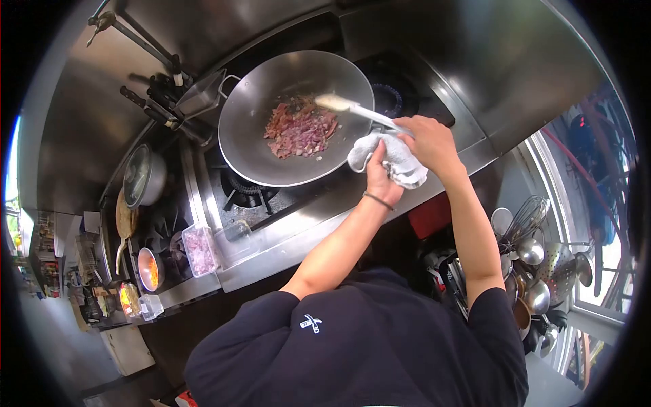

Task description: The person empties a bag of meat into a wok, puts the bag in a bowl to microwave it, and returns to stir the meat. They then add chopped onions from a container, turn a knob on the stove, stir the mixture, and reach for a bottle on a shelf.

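At stove, lidded pot [144, 176] noted left of wok [244, 129]; part of wok's near rim hidden by cloth [400, 165]. Chopped pink-purple pieces [298, 130] contained in wok, similar pieces in clear tub [201, 251], orange bits in bowl [146, 261]. Counted: one each. One spatula [352, 107], head over wok, gripped by right hand [428, 141], fingers curled. Cloth pressed under thumb of left hand [381, 178]; its other fingers covered, pose undeterminable.

Single head-worn view, forward and down (fairly near).
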`<control>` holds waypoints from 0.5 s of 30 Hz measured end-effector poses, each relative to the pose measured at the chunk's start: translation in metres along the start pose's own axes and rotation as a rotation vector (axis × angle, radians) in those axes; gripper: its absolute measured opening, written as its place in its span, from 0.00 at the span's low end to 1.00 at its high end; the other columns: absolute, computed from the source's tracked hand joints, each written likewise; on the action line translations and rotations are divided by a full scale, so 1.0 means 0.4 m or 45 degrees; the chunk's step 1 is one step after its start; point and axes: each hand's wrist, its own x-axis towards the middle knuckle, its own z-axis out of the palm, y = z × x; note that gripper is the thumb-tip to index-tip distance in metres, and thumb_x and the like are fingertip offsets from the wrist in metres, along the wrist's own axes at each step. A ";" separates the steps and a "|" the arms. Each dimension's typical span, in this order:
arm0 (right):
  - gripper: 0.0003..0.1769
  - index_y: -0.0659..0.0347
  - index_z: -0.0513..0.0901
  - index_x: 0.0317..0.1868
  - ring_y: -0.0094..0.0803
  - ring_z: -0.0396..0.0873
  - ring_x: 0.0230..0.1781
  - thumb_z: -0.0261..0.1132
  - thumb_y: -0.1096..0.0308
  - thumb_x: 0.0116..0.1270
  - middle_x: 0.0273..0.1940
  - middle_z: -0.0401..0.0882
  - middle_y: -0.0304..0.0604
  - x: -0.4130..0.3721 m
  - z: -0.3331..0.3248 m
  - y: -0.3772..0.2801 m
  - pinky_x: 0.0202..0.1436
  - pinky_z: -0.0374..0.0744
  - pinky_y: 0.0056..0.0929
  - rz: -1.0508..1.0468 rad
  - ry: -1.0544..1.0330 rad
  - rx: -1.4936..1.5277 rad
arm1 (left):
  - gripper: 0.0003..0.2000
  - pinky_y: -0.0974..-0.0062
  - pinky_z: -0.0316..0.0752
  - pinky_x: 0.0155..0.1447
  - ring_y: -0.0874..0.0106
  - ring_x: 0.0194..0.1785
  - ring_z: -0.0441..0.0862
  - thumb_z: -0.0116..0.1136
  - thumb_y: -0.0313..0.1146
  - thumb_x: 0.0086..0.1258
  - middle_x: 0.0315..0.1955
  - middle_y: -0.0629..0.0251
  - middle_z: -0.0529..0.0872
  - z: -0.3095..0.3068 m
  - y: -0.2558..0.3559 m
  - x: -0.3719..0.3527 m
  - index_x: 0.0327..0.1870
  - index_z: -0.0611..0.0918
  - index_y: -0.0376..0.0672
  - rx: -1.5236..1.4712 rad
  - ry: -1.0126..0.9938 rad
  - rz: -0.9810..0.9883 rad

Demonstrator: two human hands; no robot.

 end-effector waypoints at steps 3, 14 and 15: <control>0.11 0.51 0.86 0.37 0.39 0.81 0.36 0.63 0.66 0.53 0.30 0.82 0.42 -0.012 0.014 -0.067 0.39 0.79 0.39 -0.164 -0.193 -0.350 | 0.18 0.63 0.66 0.65 0.65 0.58 0.75 0.51 0.43 0.70 0.53 0.66 0.80 -0.020 0.029 -0.097 0.55 0.75 0.44 0.162 0.086 0.046; 0.15 0.63 0.83 0.28 0.46 0.82 0.27 0.63 0.58 0.54 0.25 0.81 0.51 -0.144 0.126 -0.298 0.32 0.80 0.41 -0.179 -0.223 0.043 | 0.14 0.70 0.72 0.56 0.71 0.50 0.79 0.51 0.45 0.69 0.44 0.68 0.81 -0.090 0.163 -0.296 0.47 0.77 0.47 0.343 0.280 0.332; 0.16 0.63 0.83 0.29 0.46 0.82 0.28 0.62 0.56 0.55 0.25 0.81 0.52 -0.151 0.126 -0.316 0.32 0.80 0.41 -0.184 -0.230 0.090 | 0.14 0.71 0.73 0.54 0.73 0.47 0.79 0.51 0.45 0.68 0.40 0.70 0.81 -0.095 0.179 -0.301 0.46 0.77 0.47 0.323 0.323 0.356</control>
